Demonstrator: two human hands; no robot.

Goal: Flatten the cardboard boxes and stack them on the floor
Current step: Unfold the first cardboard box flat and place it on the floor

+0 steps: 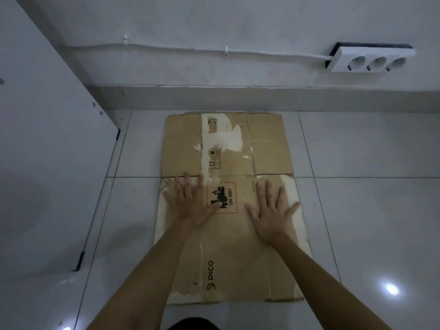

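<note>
1. Two bare forearms reach forward from the bottom edge of the view, over the near half of a flattened cardboard box (228,246) that lies on the white tiled floor (357,210).
2. The near part of the box carries a "PICO" logo (210,275) printed sideways, and torn pale patches show along its near edge.
3. The left hand (190,206) lies palm down on the cardboard, fingers spread wide and flat, holding nothing; its thumb rests on a red-bordered "UN 3481" label (222,197).
4. The right hand (271,210) lies palm down just beside that label, fingers likewise splayed wide and flat on the card, gripping nothing.
5. Just past the fingertips a crease runs across the box; beyond it the far half lies flat too, with a strip of torn white paper (221,136) and small handling symbols.
6. The far edge of the box sits close to the grey skirting (214,97) at the foot of the wall.
7. A white panel (47,139) stands at the left of the box, apart from it.
8. On the wall, a white cable (166,47) runs to a triple socket strip (371,59) at the upper right.
</note>
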